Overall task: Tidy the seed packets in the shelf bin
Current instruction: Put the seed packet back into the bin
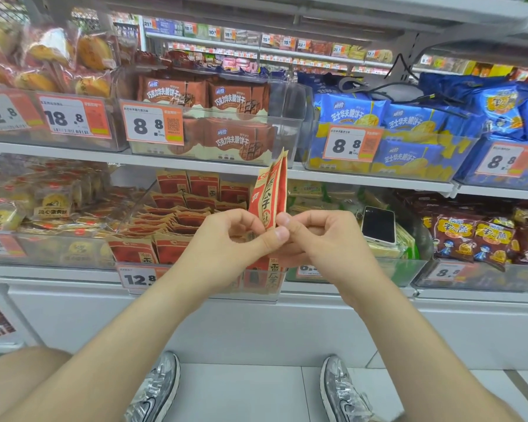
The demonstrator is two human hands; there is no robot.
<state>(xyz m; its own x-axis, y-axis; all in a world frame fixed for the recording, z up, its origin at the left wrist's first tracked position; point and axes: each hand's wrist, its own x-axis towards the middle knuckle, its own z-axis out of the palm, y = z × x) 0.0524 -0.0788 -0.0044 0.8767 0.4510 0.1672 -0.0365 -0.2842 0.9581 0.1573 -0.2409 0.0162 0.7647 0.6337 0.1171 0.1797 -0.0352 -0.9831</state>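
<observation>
Two or three red-and-tan seed packets (272,190) stand upright in front of the clear shelf bin (128,217). My left hand (235,236) and my right hand (320,236) both pinch their lower ends, fingertips meeting at the middle. Inside the bin lie several more seed packets (177,220), some upright at the back, others lying flat in a loose pile, and a few standing at the front wall above the 12.8 price tag (137,277).
A phone (378,223) rests on green packets in the bin to the right. Yolk pastry packs fill the bin on the left. The shelf above holds brown and blue biscuit packs. My shoes stand on the floor below.
</observation>
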